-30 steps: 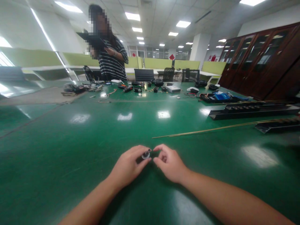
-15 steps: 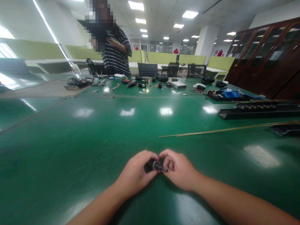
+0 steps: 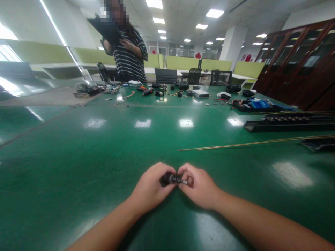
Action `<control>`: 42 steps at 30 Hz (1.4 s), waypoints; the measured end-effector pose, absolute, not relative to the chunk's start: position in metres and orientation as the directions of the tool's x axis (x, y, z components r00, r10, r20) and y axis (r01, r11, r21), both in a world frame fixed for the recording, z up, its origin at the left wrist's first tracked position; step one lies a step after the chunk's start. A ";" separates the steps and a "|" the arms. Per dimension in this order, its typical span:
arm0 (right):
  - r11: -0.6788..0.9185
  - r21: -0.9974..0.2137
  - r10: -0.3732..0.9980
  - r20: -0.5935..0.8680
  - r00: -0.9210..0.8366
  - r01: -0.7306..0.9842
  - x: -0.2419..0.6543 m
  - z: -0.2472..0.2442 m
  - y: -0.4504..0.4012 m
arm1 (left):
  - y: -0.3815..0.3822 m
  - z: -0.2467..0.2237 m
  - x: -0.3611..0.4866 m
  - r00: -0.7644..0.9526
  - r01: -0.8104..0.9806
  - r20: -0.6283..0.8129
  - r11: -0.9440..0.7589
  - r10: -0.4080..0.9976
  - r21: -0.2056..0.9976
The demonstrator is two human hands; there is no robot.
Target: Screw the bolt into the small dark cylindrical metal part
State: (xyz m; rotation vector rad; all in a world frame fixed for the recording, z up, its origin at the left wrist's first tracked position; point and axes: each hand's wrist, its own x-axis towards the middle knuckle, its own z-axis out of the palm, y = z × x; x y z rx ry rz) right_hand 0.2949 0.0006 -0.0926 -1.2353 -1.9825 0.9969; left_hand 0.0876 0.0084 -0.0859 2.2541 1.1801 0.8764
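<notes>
Near the front of the green table [image 3: 125,139], my left hand [image 3: 154,186] is closed around a dark cylindrical part [image 3: 170,179] with a ringed or coiled middle. A thin metal tip sticks out of the part toward the right. My right hand [image 3: 200,186] has its fingers curled at that tip, thumb and forefinger close to it. Both hands' fingertips nearly meet over the part. Its left end is partly hidden by my left hand.
Thin brass-coloured rods [image 3: 235,144] lie right of centre, before a black channel rail [image 3: 282,126]. Tools, cables and small black parts line the far edge. Beyond it stands a person [image 3: 129,59] with a black clipboard [image 3: 106,31].
The view has shifted slightly. The dark part now lies more level, its tip pointing right rather than down to the right. Both hands still hold their places around it.
</notes>
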 end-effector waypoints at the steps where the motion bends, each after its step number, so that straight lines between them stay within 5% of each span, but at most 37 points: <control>1: 0.291 -0.830 0.915 0.095 -0.392 0.476 0.295 -0.092 0.001 | 0.008 -0.085 0.088 0.437 0.551 0.331 -0.540 0.836 0.636; 42: 0.301 -0.806 0.912 0.086 -0.402 0.510 0.294 -0.086 0.002 | 0.005 -0.085 0.088 0.455 0.531 0.343 -0.559 0.822 0.637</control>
